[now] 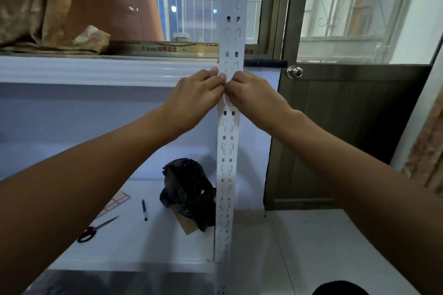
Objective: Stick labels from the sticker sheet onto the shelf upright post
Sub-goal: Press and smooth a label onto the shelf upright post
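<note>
Both hands, left hand [195,88] and right hand [251,91], fingers pinch at upright post [226,151]; label hidden, we judge it thin, floppy, edge-held.

Dim indoors, window [206,0] backlight, edges prob. warped

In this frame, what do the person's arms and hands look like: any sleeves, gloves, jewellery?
Both forearms are bare right to the frame edges, with no sleeves in view. The left hand and right hand show no gloves, rings, watch or wristbands. The fingernails look short and unpainted.
</note>
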`<state>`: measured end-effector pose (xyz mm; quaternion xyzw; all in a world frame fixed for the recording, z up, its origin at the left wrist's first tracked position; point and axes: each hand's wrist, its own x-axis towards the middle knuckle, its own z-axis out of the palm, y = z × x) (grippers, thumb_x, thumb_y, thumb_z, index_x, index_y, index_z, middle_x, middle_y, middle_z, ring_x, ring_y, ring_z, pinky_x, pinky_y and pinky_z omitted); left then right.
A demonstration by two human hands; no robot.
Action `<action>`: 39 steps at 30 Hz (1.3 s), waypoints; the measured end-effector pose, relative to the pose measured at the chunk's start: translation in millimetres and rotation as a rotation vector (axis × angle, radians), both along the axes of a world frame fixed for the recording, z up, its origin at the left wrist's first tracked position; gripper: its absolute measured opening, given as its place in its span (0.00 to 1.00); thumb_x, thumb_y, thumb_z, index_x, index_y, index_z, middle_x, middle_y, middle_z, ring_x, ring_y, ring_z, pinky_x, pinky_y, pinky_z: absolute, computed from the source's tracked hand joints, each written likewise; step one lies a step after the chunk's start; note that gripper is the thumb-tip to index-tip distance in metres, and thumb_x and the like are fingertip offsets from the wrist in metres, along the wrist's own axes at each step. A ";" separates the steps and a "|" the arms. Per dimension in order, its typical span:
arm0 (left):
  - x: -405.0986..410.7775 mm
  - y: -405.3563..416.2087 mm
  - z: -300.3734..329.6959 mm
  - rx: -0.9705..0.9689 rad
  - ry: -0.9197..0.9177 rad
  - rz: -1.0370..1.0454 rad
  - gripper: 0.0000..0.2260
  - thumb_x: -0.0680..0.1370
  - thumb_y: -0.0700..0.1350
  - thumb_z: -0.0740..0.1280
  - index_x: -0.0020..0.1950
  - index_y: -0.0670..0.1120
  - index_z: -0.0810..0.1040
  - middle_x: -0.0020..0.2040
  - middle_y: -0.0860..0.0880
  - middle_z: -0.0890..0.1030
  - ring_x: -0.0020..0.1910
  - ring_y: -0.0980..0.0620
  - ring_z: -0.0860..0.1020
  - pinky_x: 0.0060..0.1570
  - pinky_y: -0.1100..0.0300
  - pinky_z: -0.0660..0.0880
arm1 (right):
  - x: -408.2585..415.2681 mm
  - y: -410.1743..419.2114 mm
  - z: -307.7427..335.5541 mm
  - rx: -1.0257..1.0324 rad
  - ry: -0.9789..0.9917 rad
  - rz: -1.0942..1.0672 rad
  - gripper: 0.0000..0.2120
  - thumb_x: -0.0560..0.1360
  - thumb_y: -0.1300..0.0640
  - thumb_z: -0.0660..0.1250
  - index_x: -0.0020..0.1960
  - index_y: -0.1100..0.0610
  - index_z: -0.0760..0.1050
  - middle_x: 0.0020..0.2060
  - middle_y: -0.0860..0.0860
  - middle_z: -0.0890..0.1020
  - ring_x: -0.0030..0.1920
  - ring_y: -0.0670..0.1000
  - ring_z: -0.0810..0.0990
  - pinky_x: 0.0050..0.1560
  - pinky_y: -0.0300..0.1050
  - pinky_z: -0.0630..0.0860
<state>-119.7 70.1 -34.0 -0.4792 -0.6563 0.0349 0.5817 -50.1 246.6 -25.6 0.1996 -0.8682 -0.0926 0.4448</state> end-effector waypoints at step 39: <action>-12.4 -14.5 19.8 -0.096 0.031 -0.177 0.10 0.80 0.39 0.63 0.53 0.40 0.84 0.49 0.44 0.84 0.45 0.40 0.82 0.36 0.50 0.80 | -12.9 3.3 -9.1 0.178 0.126 -0.067 0.14 0.77 0.66 0.68 0.61 0.68 0.74 0.45 0.62 0.79 0.41 0.60 0.78 0.40 0.57 0.80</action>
